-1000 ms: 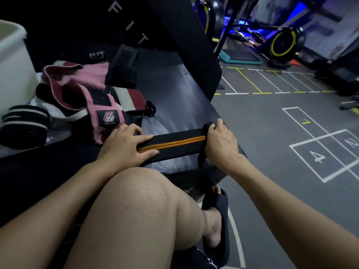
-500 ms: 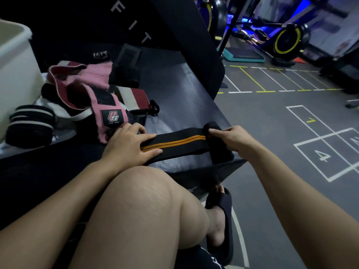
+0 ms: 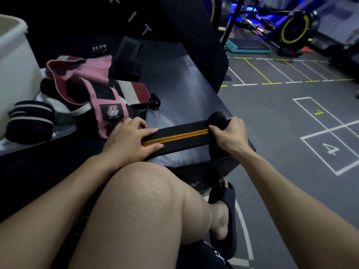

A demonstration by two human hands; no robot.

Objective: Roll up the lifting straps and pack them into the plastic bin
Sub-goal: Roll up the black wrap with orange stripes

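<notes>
A black strap with two orange stripes (image 3: 182,138) lies flat across the dark padded platform (image 3: 180,90), near its front corner. My left hand (image 3: 129,139) presses its left part down with straight fingers. My right hand (image 3: 230,134) grips the rolled right end (image 3: 217,118) of the strap, fingers curled round the small roll. The white plastic bin (image 3: 13,65) stands at the far left, only its corner showing. Beside it lies a rolled black strap with white stripes (image 3: 30,121).
A heap of pink, maroon and white wraps (image 3: 85,88) and black wraps (image 3: 126,61) lies behind my left hand. My bare knee (image 3: 151,200) and sandalled foot (image 3: 223,220) are below. To the right is grey gym floor with painted squares (image 3: 328,136); exercise bikes (image 3: 295,28) stand beyond.
My right hand has turned the strap's right end over into a small roll and now grips it from above. My left hand has stayed pressed on the strap.
</notes>
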